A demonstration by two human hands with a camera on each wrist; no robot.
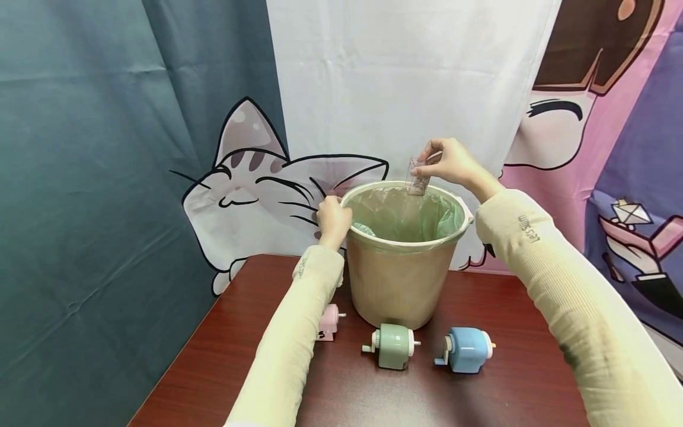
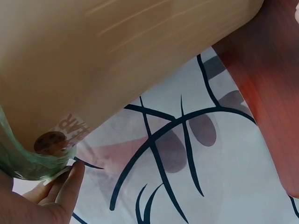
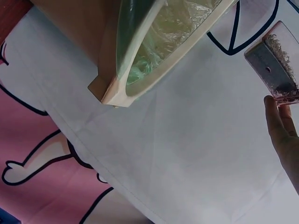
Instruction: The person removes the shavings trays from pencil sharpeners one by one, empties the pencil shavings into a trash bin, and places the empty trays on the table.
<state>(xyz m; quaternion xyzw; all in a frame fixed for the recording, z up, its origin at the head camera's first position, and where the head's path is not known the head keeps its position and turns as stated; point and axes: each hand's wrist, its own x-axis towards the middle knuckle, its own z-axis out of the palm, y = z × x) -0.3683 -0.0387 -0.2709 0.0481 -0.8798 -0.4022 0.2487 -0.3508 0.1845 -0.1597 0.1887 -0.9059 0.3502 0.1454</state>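
The container point(image 1: 417, 185) and bin point(image 1: 400, 281) look smooth plastic, the liner point(image 1: 449, 218) crinkled film, the tabletop point(image 1: 229, 338) glossy.

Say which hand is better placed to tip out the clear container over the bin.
Probably the right hand: it pinches the clear container, with loose bits inside, near the top of the bin, whereas the left hand holds its rim.
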